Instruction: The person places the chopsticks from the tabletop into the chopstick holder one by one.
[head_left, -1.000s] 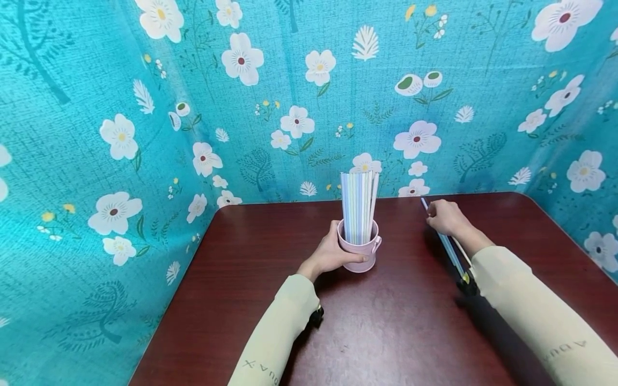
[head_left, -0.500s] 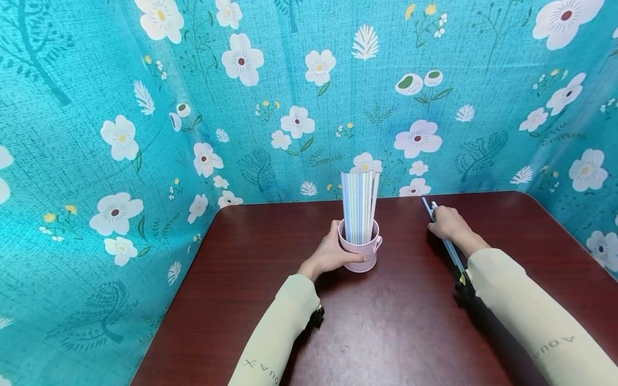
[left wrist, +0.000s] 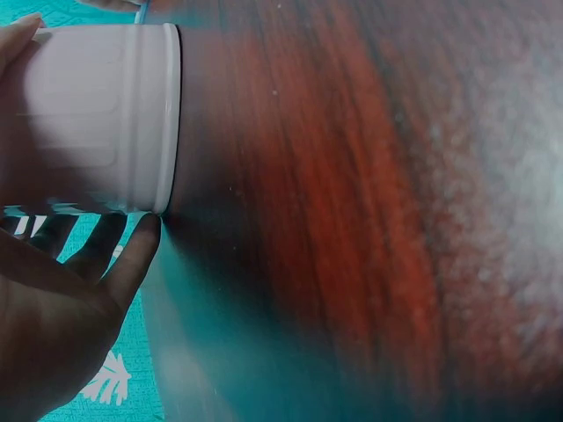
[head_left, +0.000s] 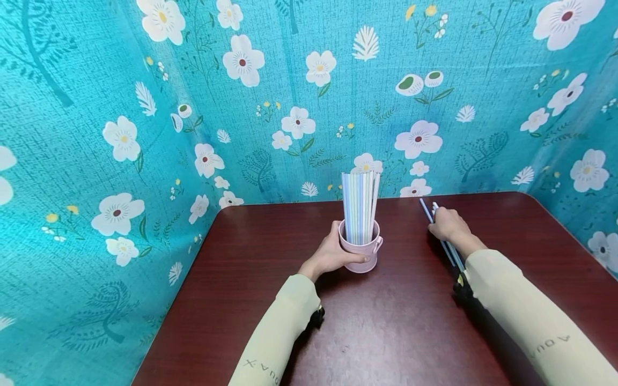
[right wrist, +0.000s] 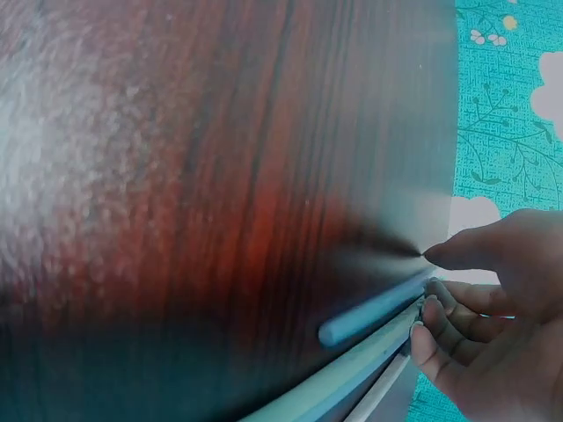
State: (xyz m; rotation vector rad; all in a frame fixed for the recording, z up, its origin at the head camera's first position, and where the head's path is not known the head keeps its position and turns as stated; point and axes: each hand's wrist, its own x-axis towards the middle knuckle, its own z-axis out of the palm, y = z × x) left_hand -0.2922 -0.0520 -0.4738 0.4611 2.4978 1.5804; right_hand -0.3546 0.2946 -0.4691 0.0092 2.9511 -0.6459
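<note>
In the head view a small pink metal bucket [head_left: 359,264] stands upright mid-table. Upright in it is a tight bunch of pale blue, green and white drinking straws [head_left: 358,209]. My left hand [head_left: 330,254] grips the bucket round its side, thumb across the front; the left wrist view shows fingertips [left wrist: 141,246] at its base. To the right, my right hand [head_left: 449,225] reaches over loose straws [head_left: 426,209] lying on the table. In the right wrist view, its thumb and curled fingers [right wrist: 431,343] close in on either side of a blue straw [right wrist: 374,312], beside paler straws [right wrist: 343,374].
Everything stands on a dark red-brown wooden table [head_left: 251,236] with a glossy surface. A turquoise flowered curtain [head_left: 289,171] hangs right behind its back edge and along the left. The loose straws lie close to the back edge.
My right hand has lowered onto the loose straws, and white straw ends now show beyond its fingers. The blue straw beside it has shifted slightly. My left hand and the bucket stay put.
</note>
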